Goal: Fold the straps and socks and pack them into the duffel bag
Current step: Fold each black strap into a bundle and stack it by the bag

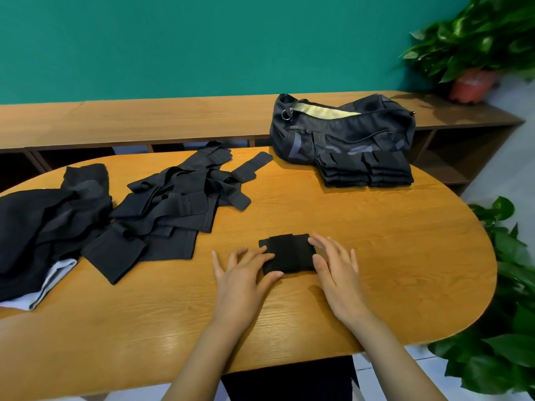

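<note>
A small folded black strap (289,254) lies flat on the wooden table (376,241) in front of me. My left hand (244,273) touches its left edge with straight fingers. On the strap's right edge rests my right hand (335,266), fingers also straight. A loose pile of unfolded black straps (173,204) spreads across the table's left middle. Dark socks or garments (43,224) lie heaped at the far left. A stack of folded black pieces (366,169) sits before the dark duffel bag (341,128), whose zip is open at the top.
A long wooden bench shelf (144,120) runs behind the table against the green wall. Leafy potted plants stand at the back right (477,44) and beside the table's right end (503,299).
</note>
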{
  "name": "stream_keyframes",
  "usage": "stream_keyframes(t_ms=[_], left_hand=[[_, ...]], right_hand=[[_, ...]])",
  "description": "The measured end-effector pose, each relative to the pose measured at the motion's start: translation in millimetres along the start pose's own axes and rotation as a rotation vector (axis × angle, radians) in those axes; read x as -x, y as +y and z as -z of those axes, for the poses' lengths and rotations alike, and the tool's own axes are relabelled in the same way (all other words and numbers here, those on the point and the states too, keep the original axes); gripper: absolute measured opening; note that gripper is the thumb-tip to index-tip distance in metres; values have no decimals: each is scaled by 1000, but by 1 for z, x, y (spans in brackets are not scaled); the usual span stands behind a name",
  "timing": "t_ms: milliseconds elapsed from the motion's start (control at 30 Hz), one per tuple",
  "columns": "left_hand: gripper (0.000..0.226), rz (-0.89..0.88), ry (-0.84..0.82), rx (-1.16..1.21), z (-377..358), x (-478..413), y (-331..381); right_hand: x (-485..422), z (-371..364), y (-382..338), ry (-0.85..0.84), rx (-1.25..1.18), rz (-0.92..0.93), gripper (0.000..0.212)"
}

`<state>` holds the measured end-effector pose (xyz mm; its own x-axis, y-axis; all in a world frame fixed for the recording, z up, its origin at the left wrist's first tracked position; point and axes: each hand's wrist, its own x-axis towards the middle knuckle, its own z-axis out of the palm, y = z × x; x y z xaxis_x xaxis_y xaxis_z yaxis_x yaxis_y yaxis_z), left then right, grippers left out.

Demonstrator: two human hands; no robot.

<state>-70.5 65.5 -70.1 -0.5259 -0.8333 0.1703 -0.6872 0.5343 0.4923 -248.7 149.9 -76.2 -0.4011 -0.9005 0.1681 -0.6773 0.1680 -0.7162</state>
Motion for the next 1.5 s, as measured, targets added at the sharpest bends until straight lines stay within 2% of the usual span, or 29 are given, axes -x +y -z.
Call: stream_keyframes(t_ms=[133, 267, 333, 433, 533, 667, 800, 900, 1000, 1133, 1333, 1500], left_hand=[[57, 30, 16, -20, 0, -7, 4], [52, 37, -5, -72, -1, -21, 10], [48, 39, -31, -80, -4, -31, 13], [48, 27, -72, -105, -9, -50, 16], [53, 1, -63, -201, -10, -73, 17], [72, -22, 57, -354, -8, -102, -2], [60, -38, 35, -451, -6, -127, -31], [72, -9, 28, -459, -13, -137, -45], [70, 19, 47, -424, -20, -140, -51], [66, 31, 93, -409, -20, -139, -55], [62, 26, 126, -414, -21, -137, -57], [52, 15, 148, -417, -21, -137, -57]], right_hand=[[5, 3, -3, 108, 88, 125, 61], [-1, 9, -11, -7, 346, 280, 69], [-9, 12, -17, -117, 443, 257, 75], [-28, 9, -15, -194, 513, 189, 86], [-58, 3, -8, -269, 562, 158, 83], [-108, -2, -1, -253, 578, 132, 90], [-153, -9, 3, -264, 549, 105, 99], [-178, -13, 10, -258, 576, 98, 109], [-192, -13, 22, -203, 646, 94, 127], [-189, -9, 33, -152, 673, 86, 122], [-187, -8, 36, -127, 662, 67, 98], [-187, -5, 44, -102, 665, 35, 108]])
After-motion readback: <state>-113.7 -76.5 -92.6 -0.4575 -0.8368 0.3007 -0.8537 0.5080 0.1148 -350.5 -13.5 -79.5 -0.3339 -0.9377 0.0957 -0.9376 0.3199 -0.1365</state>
